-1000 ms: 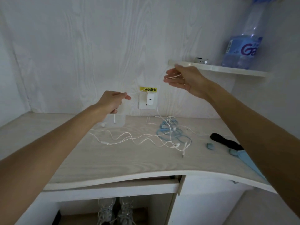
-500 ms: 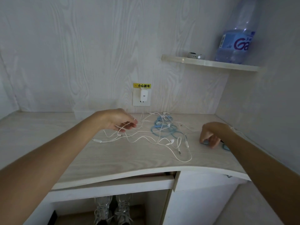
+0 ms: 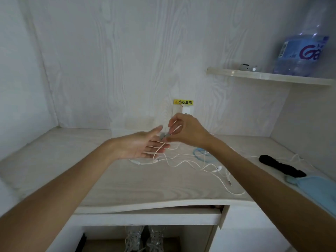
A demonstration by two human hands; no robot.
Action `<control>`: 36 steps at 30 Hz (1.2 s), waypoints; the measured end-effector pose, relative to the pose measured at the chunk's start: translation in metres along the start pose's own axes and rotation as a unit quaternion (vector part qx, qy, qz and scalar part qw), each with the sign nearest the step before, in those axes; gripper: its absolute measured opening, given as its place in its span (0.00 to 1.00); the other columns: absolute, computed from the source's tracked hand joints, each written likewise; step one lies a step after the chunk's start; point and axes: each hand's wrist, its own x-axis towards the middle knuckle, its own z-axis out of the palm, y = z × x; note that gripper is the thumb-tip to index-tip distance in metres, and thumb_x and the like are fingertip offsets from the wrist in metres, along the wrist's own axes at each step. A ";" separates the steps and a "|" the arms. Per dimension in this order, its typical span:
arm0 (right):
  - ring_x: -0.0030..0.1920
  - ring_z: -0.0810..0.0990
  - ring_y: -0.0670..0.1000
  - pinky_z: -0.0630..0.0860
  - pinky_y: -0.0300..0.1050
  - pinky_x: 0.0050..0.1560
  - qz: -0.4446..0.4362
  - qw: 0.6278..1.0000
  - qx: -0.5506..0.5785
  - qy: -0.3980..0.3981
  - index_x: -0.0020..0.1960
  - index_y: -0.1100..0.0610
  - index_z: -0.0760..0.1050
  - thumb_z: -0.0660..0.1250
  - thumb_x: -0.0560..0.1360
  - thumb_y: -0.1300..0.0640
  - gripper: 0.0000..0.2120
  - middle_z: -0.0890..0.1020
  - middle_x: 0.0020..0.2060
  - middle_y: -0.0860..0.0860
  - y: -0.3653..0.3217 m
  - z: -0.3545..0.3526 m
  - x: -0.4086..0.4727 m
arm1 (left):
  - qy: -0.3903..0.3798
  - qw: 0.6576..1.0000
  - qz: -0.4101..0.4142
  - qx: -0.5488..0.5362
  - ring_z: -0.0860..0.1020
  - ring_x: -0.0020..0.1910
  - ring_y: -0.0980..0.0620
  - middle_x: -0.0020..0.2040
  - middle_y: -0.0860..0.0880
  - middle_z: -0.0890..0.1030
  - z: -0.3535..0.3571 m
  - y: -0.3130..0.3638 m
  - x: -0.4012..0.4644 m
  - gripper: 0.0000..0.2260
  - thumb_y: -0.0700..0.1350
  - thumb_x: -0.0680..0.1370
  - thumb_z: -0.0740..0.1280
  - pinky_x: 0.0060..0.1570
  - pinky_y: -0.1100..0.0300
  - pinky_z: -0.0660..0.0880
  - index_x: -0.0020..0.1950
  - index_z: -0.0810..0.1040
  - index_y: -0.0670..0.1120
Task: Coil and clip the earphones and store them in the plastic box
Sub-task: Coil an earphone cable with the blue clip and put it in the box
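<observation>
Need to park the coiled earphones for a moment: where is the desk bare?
Bare: the desk's left part, under the left hand's forearm, and the front strip left of the white cable loops. Crowded: centre-right, with blue cable, black bundle and blue cloth.

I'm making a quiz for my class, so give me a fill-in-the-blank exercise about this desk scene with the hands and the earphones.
1. The left hand is held flat with white earphone cable draped over its ____.
2. The right hand pinches a small grey ____ beside the left hand's fingertips.
3. The water bottle stands on the ____ at the upper right.
4. The blue cable lies on the ____.

Missing words: fingers; clip; shelf; desk
</observation>
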 end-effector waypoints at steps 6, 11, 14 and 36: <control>0.57 0.76 0.47 0.73 0.39 0.59 -0.009 0.986 0.001 -0.168 0.64 0.52 0.67 0.80 0.63 0.59 0.35 0.77 0.57 0.49 0.000 0.011 0.012 | 0.007 0.996 0.065 0.058 0.77 0.43 0.60 0.47 0.54 0.81 -0.020 -0.016 -0.006 0.19 0.55 0.79 0.62 0.45 0.65 0.73 0.61 0.80 0.44; 0.41 0.78 0.44 0.74 0.38 0.55 0.062 0.954 -0.041 -0.291 0.64 0.51 0.71 0.71 0.73 0.51 0.21 0.78 0.41 0.50 0.002 0.017 0.018 | 0.007 0.998 0.053 0.036 0.76 0.34 0.58 0.39 0.53 0.80 -0.025 -0.013 0.002 0.15 0.55 0.79 0.61 0.39 0.64 0.75 0.50 0.83 0.48; 0.29 0.64 0.44 0.71 0.35 0.39 0.079 0.926 0.002 -0.370 0.56 0.56 0.78 0.59 0.81 0.51 0.13 0.62 0.29 0.47 0.014 0.008 0.024 | 0.038 0.998 0.044 0.030 0.72 0.28 0.58 0.32 0.54 0.73 -0.035 -0.017 0.010 0.14 0.54 0.79 0.62 0.43 0.61 0.78 0.53 0.82 0.47; 0.43 0.78 0.45 0.72 0.31 0.38 0.011 0.989 0.119 -0.083 0.69 0.52 0.61 0.61 0.77 0.63 0.22 0.74 0.55 0.48 0.057 0.065 0.039 | 0.217 0.941 0.228 0.123 0.66 0.27 0.62 0.28 0.61 0.69 -0.019 -0.041 0.064 0.12 0.54 0.82 0.56 0.27 0.69 0.61 0.49 0.76 0.52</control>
